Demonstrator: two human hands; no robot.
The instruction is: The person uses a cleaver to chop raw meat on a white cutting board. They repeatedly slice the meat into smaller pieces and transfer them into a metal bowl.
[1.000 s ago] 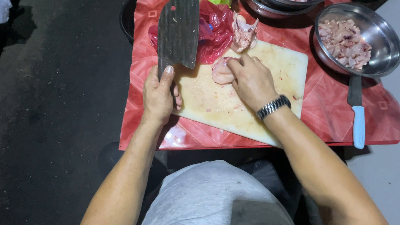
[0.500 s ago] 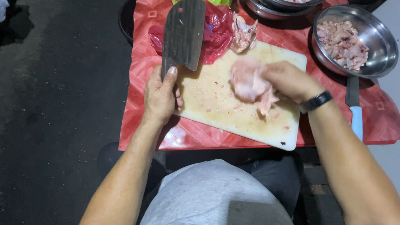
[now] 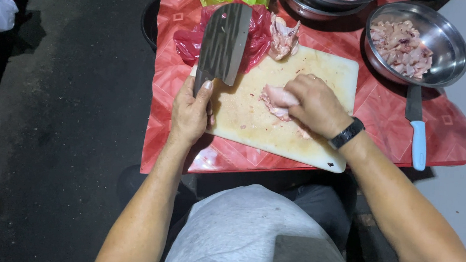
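Figure. Meat preparation on the pale rectangular plastic cutting board (image 3: 300, 137), taken here as the landmark. Left of the board's near-left corner, the left hand (image 3: 190, 113) is wrapped fully around the handle of a broad, dark steel cleaver (image 3: 224, 41), thumb laid up along the blade's base; the blade stands raised over the board's far-left corner, in front of a crumpled red plastic bag (image 3: 252, 34). At the board's centre, the right hand (image 3: 315, 103), a black band on its wrist, is curled down over a pale pink piece of raw poultry (image 3: 277, 97), fingers pinning it against the surface. The piece appears soft, wet and slippery, likely to slide under a loose touch; a firm press from above, fingertips tucked back from the cut line, would suit it. The cleaver looks heavy and rigid, best held close to the blade. Beyond the board's far-right corner stands a round steel bowl of chopped meat (image 3: 420, 43); right of the board lies a blue-handled knife (image 3: 417, 133).
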